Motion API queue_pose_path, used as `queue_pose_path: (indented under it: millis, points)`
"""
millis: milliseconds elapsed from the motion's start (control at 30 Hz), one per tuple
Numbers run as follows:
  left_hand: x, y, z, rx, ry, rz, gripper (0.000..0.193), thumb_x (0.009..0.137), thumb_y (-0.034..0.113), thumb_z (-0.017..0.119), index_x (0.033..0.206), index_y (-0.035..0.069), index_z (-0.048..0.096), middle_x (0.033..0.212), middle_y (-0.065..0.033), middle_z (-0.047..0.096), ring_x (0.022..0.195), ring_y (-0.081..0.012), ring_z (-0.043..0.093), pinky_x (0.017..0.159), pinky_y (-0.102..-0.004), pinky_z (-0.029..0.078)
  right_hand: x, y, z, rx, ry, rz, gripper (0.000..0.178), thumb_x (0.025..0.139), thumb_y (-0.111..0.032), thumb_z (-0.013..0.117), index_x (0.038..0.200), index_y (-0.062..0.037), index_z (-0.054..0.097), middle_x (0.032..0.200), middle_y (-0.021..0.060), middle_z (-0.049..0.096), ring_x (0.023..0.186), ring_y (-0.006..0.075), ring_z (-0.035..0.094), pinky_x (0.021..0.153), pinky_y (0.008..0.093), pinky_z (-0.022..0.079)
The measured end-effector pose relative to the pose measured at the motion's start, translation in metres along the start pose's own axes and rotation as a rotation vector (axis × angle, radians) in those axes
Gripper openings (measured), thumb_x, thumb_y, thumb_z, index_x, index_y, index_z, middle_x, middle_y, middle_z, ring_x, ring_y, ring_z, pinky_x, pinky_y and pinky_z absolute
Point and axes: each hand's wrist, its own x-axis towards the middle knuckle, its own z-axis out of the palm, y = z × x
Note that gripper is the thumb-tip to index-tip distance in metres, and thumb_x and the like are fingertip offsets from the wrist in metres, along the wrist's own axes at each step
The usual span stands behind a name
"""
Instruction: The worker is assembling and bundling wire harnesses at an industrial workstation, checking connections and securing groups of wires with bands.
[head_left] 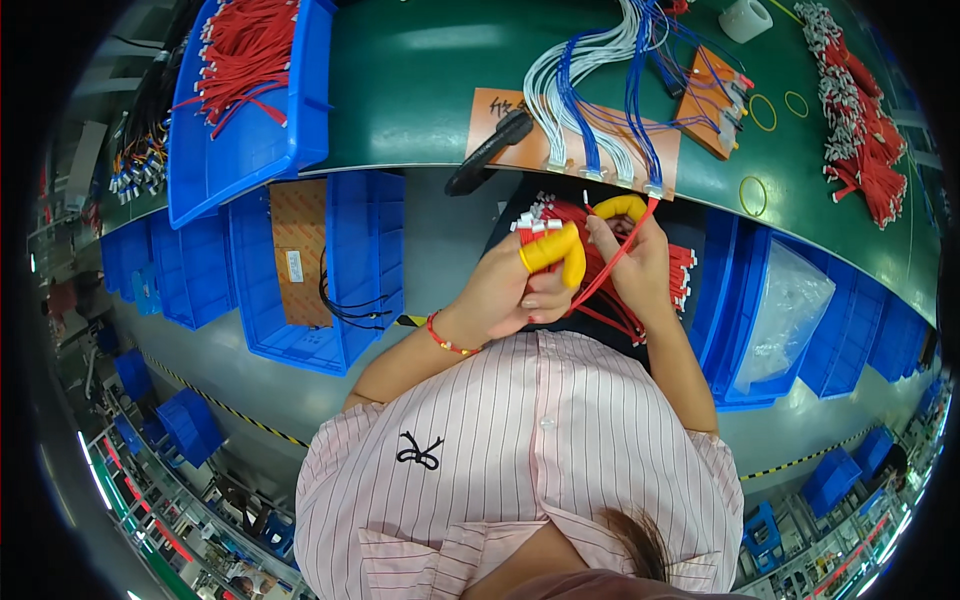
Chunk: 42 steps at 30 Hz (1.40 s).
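My left hand (530, 280), with yellow finger cots on its fingers, is closed around a bunch of red cables with white connectors (540, 228). My right hand (635, 262), also wearing a yellow finger cot, pinches a red cable (632, 238). That cable runs up to a small connector (654, 188) at the near edge of an orange board (490, 105). White and blue wires (590, 90) fan out from the board's row of connectors. More red cables (686, 275) with white ends lie on my lap, behind and under both hands.
A blue bin of red cables (250, 165) stands at the left of the green table (400, 90). A black handle-like object (488, 152) overhangs the table edge. To the right are an orange block (712, 100), yellow rings (753, 196) and piled red cables (865, 150). Blue bins (365, 270) flank me below.
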Motion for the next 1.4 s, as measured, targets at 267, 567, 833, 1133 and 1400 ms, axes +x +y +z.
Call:
queue_pose_path:
  millis: [267, 567, 833, 1133, 1400]
  points:
    - [-0.007, -0.005, -0.003, 0.208, 0.131, 0.139, 0.027, 0.102, 0.021, 0.049, 0.117, 0.000, 0.055, 0.061, 0.0079, 0.033, 0.049, -0.0013, 0.025, 0.044, -0.0203, 0.019, -0.017, -0.027, -0.004, -0.044, 0.006, -0.137, 0.011, 0.090, -0.006, 0.067, 0.095, 0.0006, 0.060, 0.080, 0.0022, 0.062, 0.072, 0.0058, 0.056, 0.068, 0.0216, 0.046]
    - [0.015, -0.006, -0.005, 0.500, 0.160, 0.465, 0.030, 0.102, 0.021, 0.049, 0.110, -0.004, 0.063, 0.075, 0.0010, 0.056, 0.046, -0.0021, 0.030, 0.045, -0.0194, 0.024, -0.009, -0.033, -0.024, 0.258, -0.418, 0.178, 0.019, 0.096, -0.009, 0.059, 0.111, 0.0021, 0.059, 0.088, 0.0012, 0.061, 0.079, 0.0062, 0.058, 0.073, 0.0227, 0.049]
    - [0.024, 0.008, -0.017, 0.462, 0.238, 0.387, 0.031, 0.103, 0.019, 0.048, 0.104, -0.008, 0.063, 0.065, 0.0053, 0.042, 0.049, 0.0002, 0.025, 0.044, -0.0192, 0.019, -0.028, -0.007, -0.094, 0.429, -0.167, 0.299, 0.015, 0.087, -0.003, 0.064, 0.101, 0.0014, 0.063, 0.080, 0.0042, 0.060, 0.064, 0.0102, 0.056, 0.059, 0.0237, 0.048]
    - [0.032, 0.007, -0.019, 0.444, 0.285, 0.413, 0.023, 0.098, 0.012, 0.053, 0.101, -0.005, 0.067, 0.065, 0.0065, 0.046, 0.051, 0.0016, 0.030, 0.045, -0.0192, 0.020, -0.023, -0.001, -0.055, 0.863, -0.130, 0.171, 0.018, 0.091, -0.011, 0.063, 0.101, 0.0041, 0.064, 0.097, 0.0145, 0.063, 0.064, 0.0145, 0.059, 0.066, 0.0284, 0.052]
    - [0.036, 0.005, -0.014, 0.468, 0.320, 0.478, 0.026, 0.099, 0.016, 0.053, 0.098, -0.006, 0.067, 0.064, 0.0059, 0.046, 0.051, 0.0016, 0.029, 0.045, -0.0190, 0.018, -0.011, -0.017, -0.038, 0.546, -0.065, 0.205, 0.029, 0.101, -0.017, 0.052, 0.108, 0.0072, 0.066, 0.084, 0.0109, 0.066, 0.063, 0.0126, 0.059, 0.063, 0.0245, 0.050]
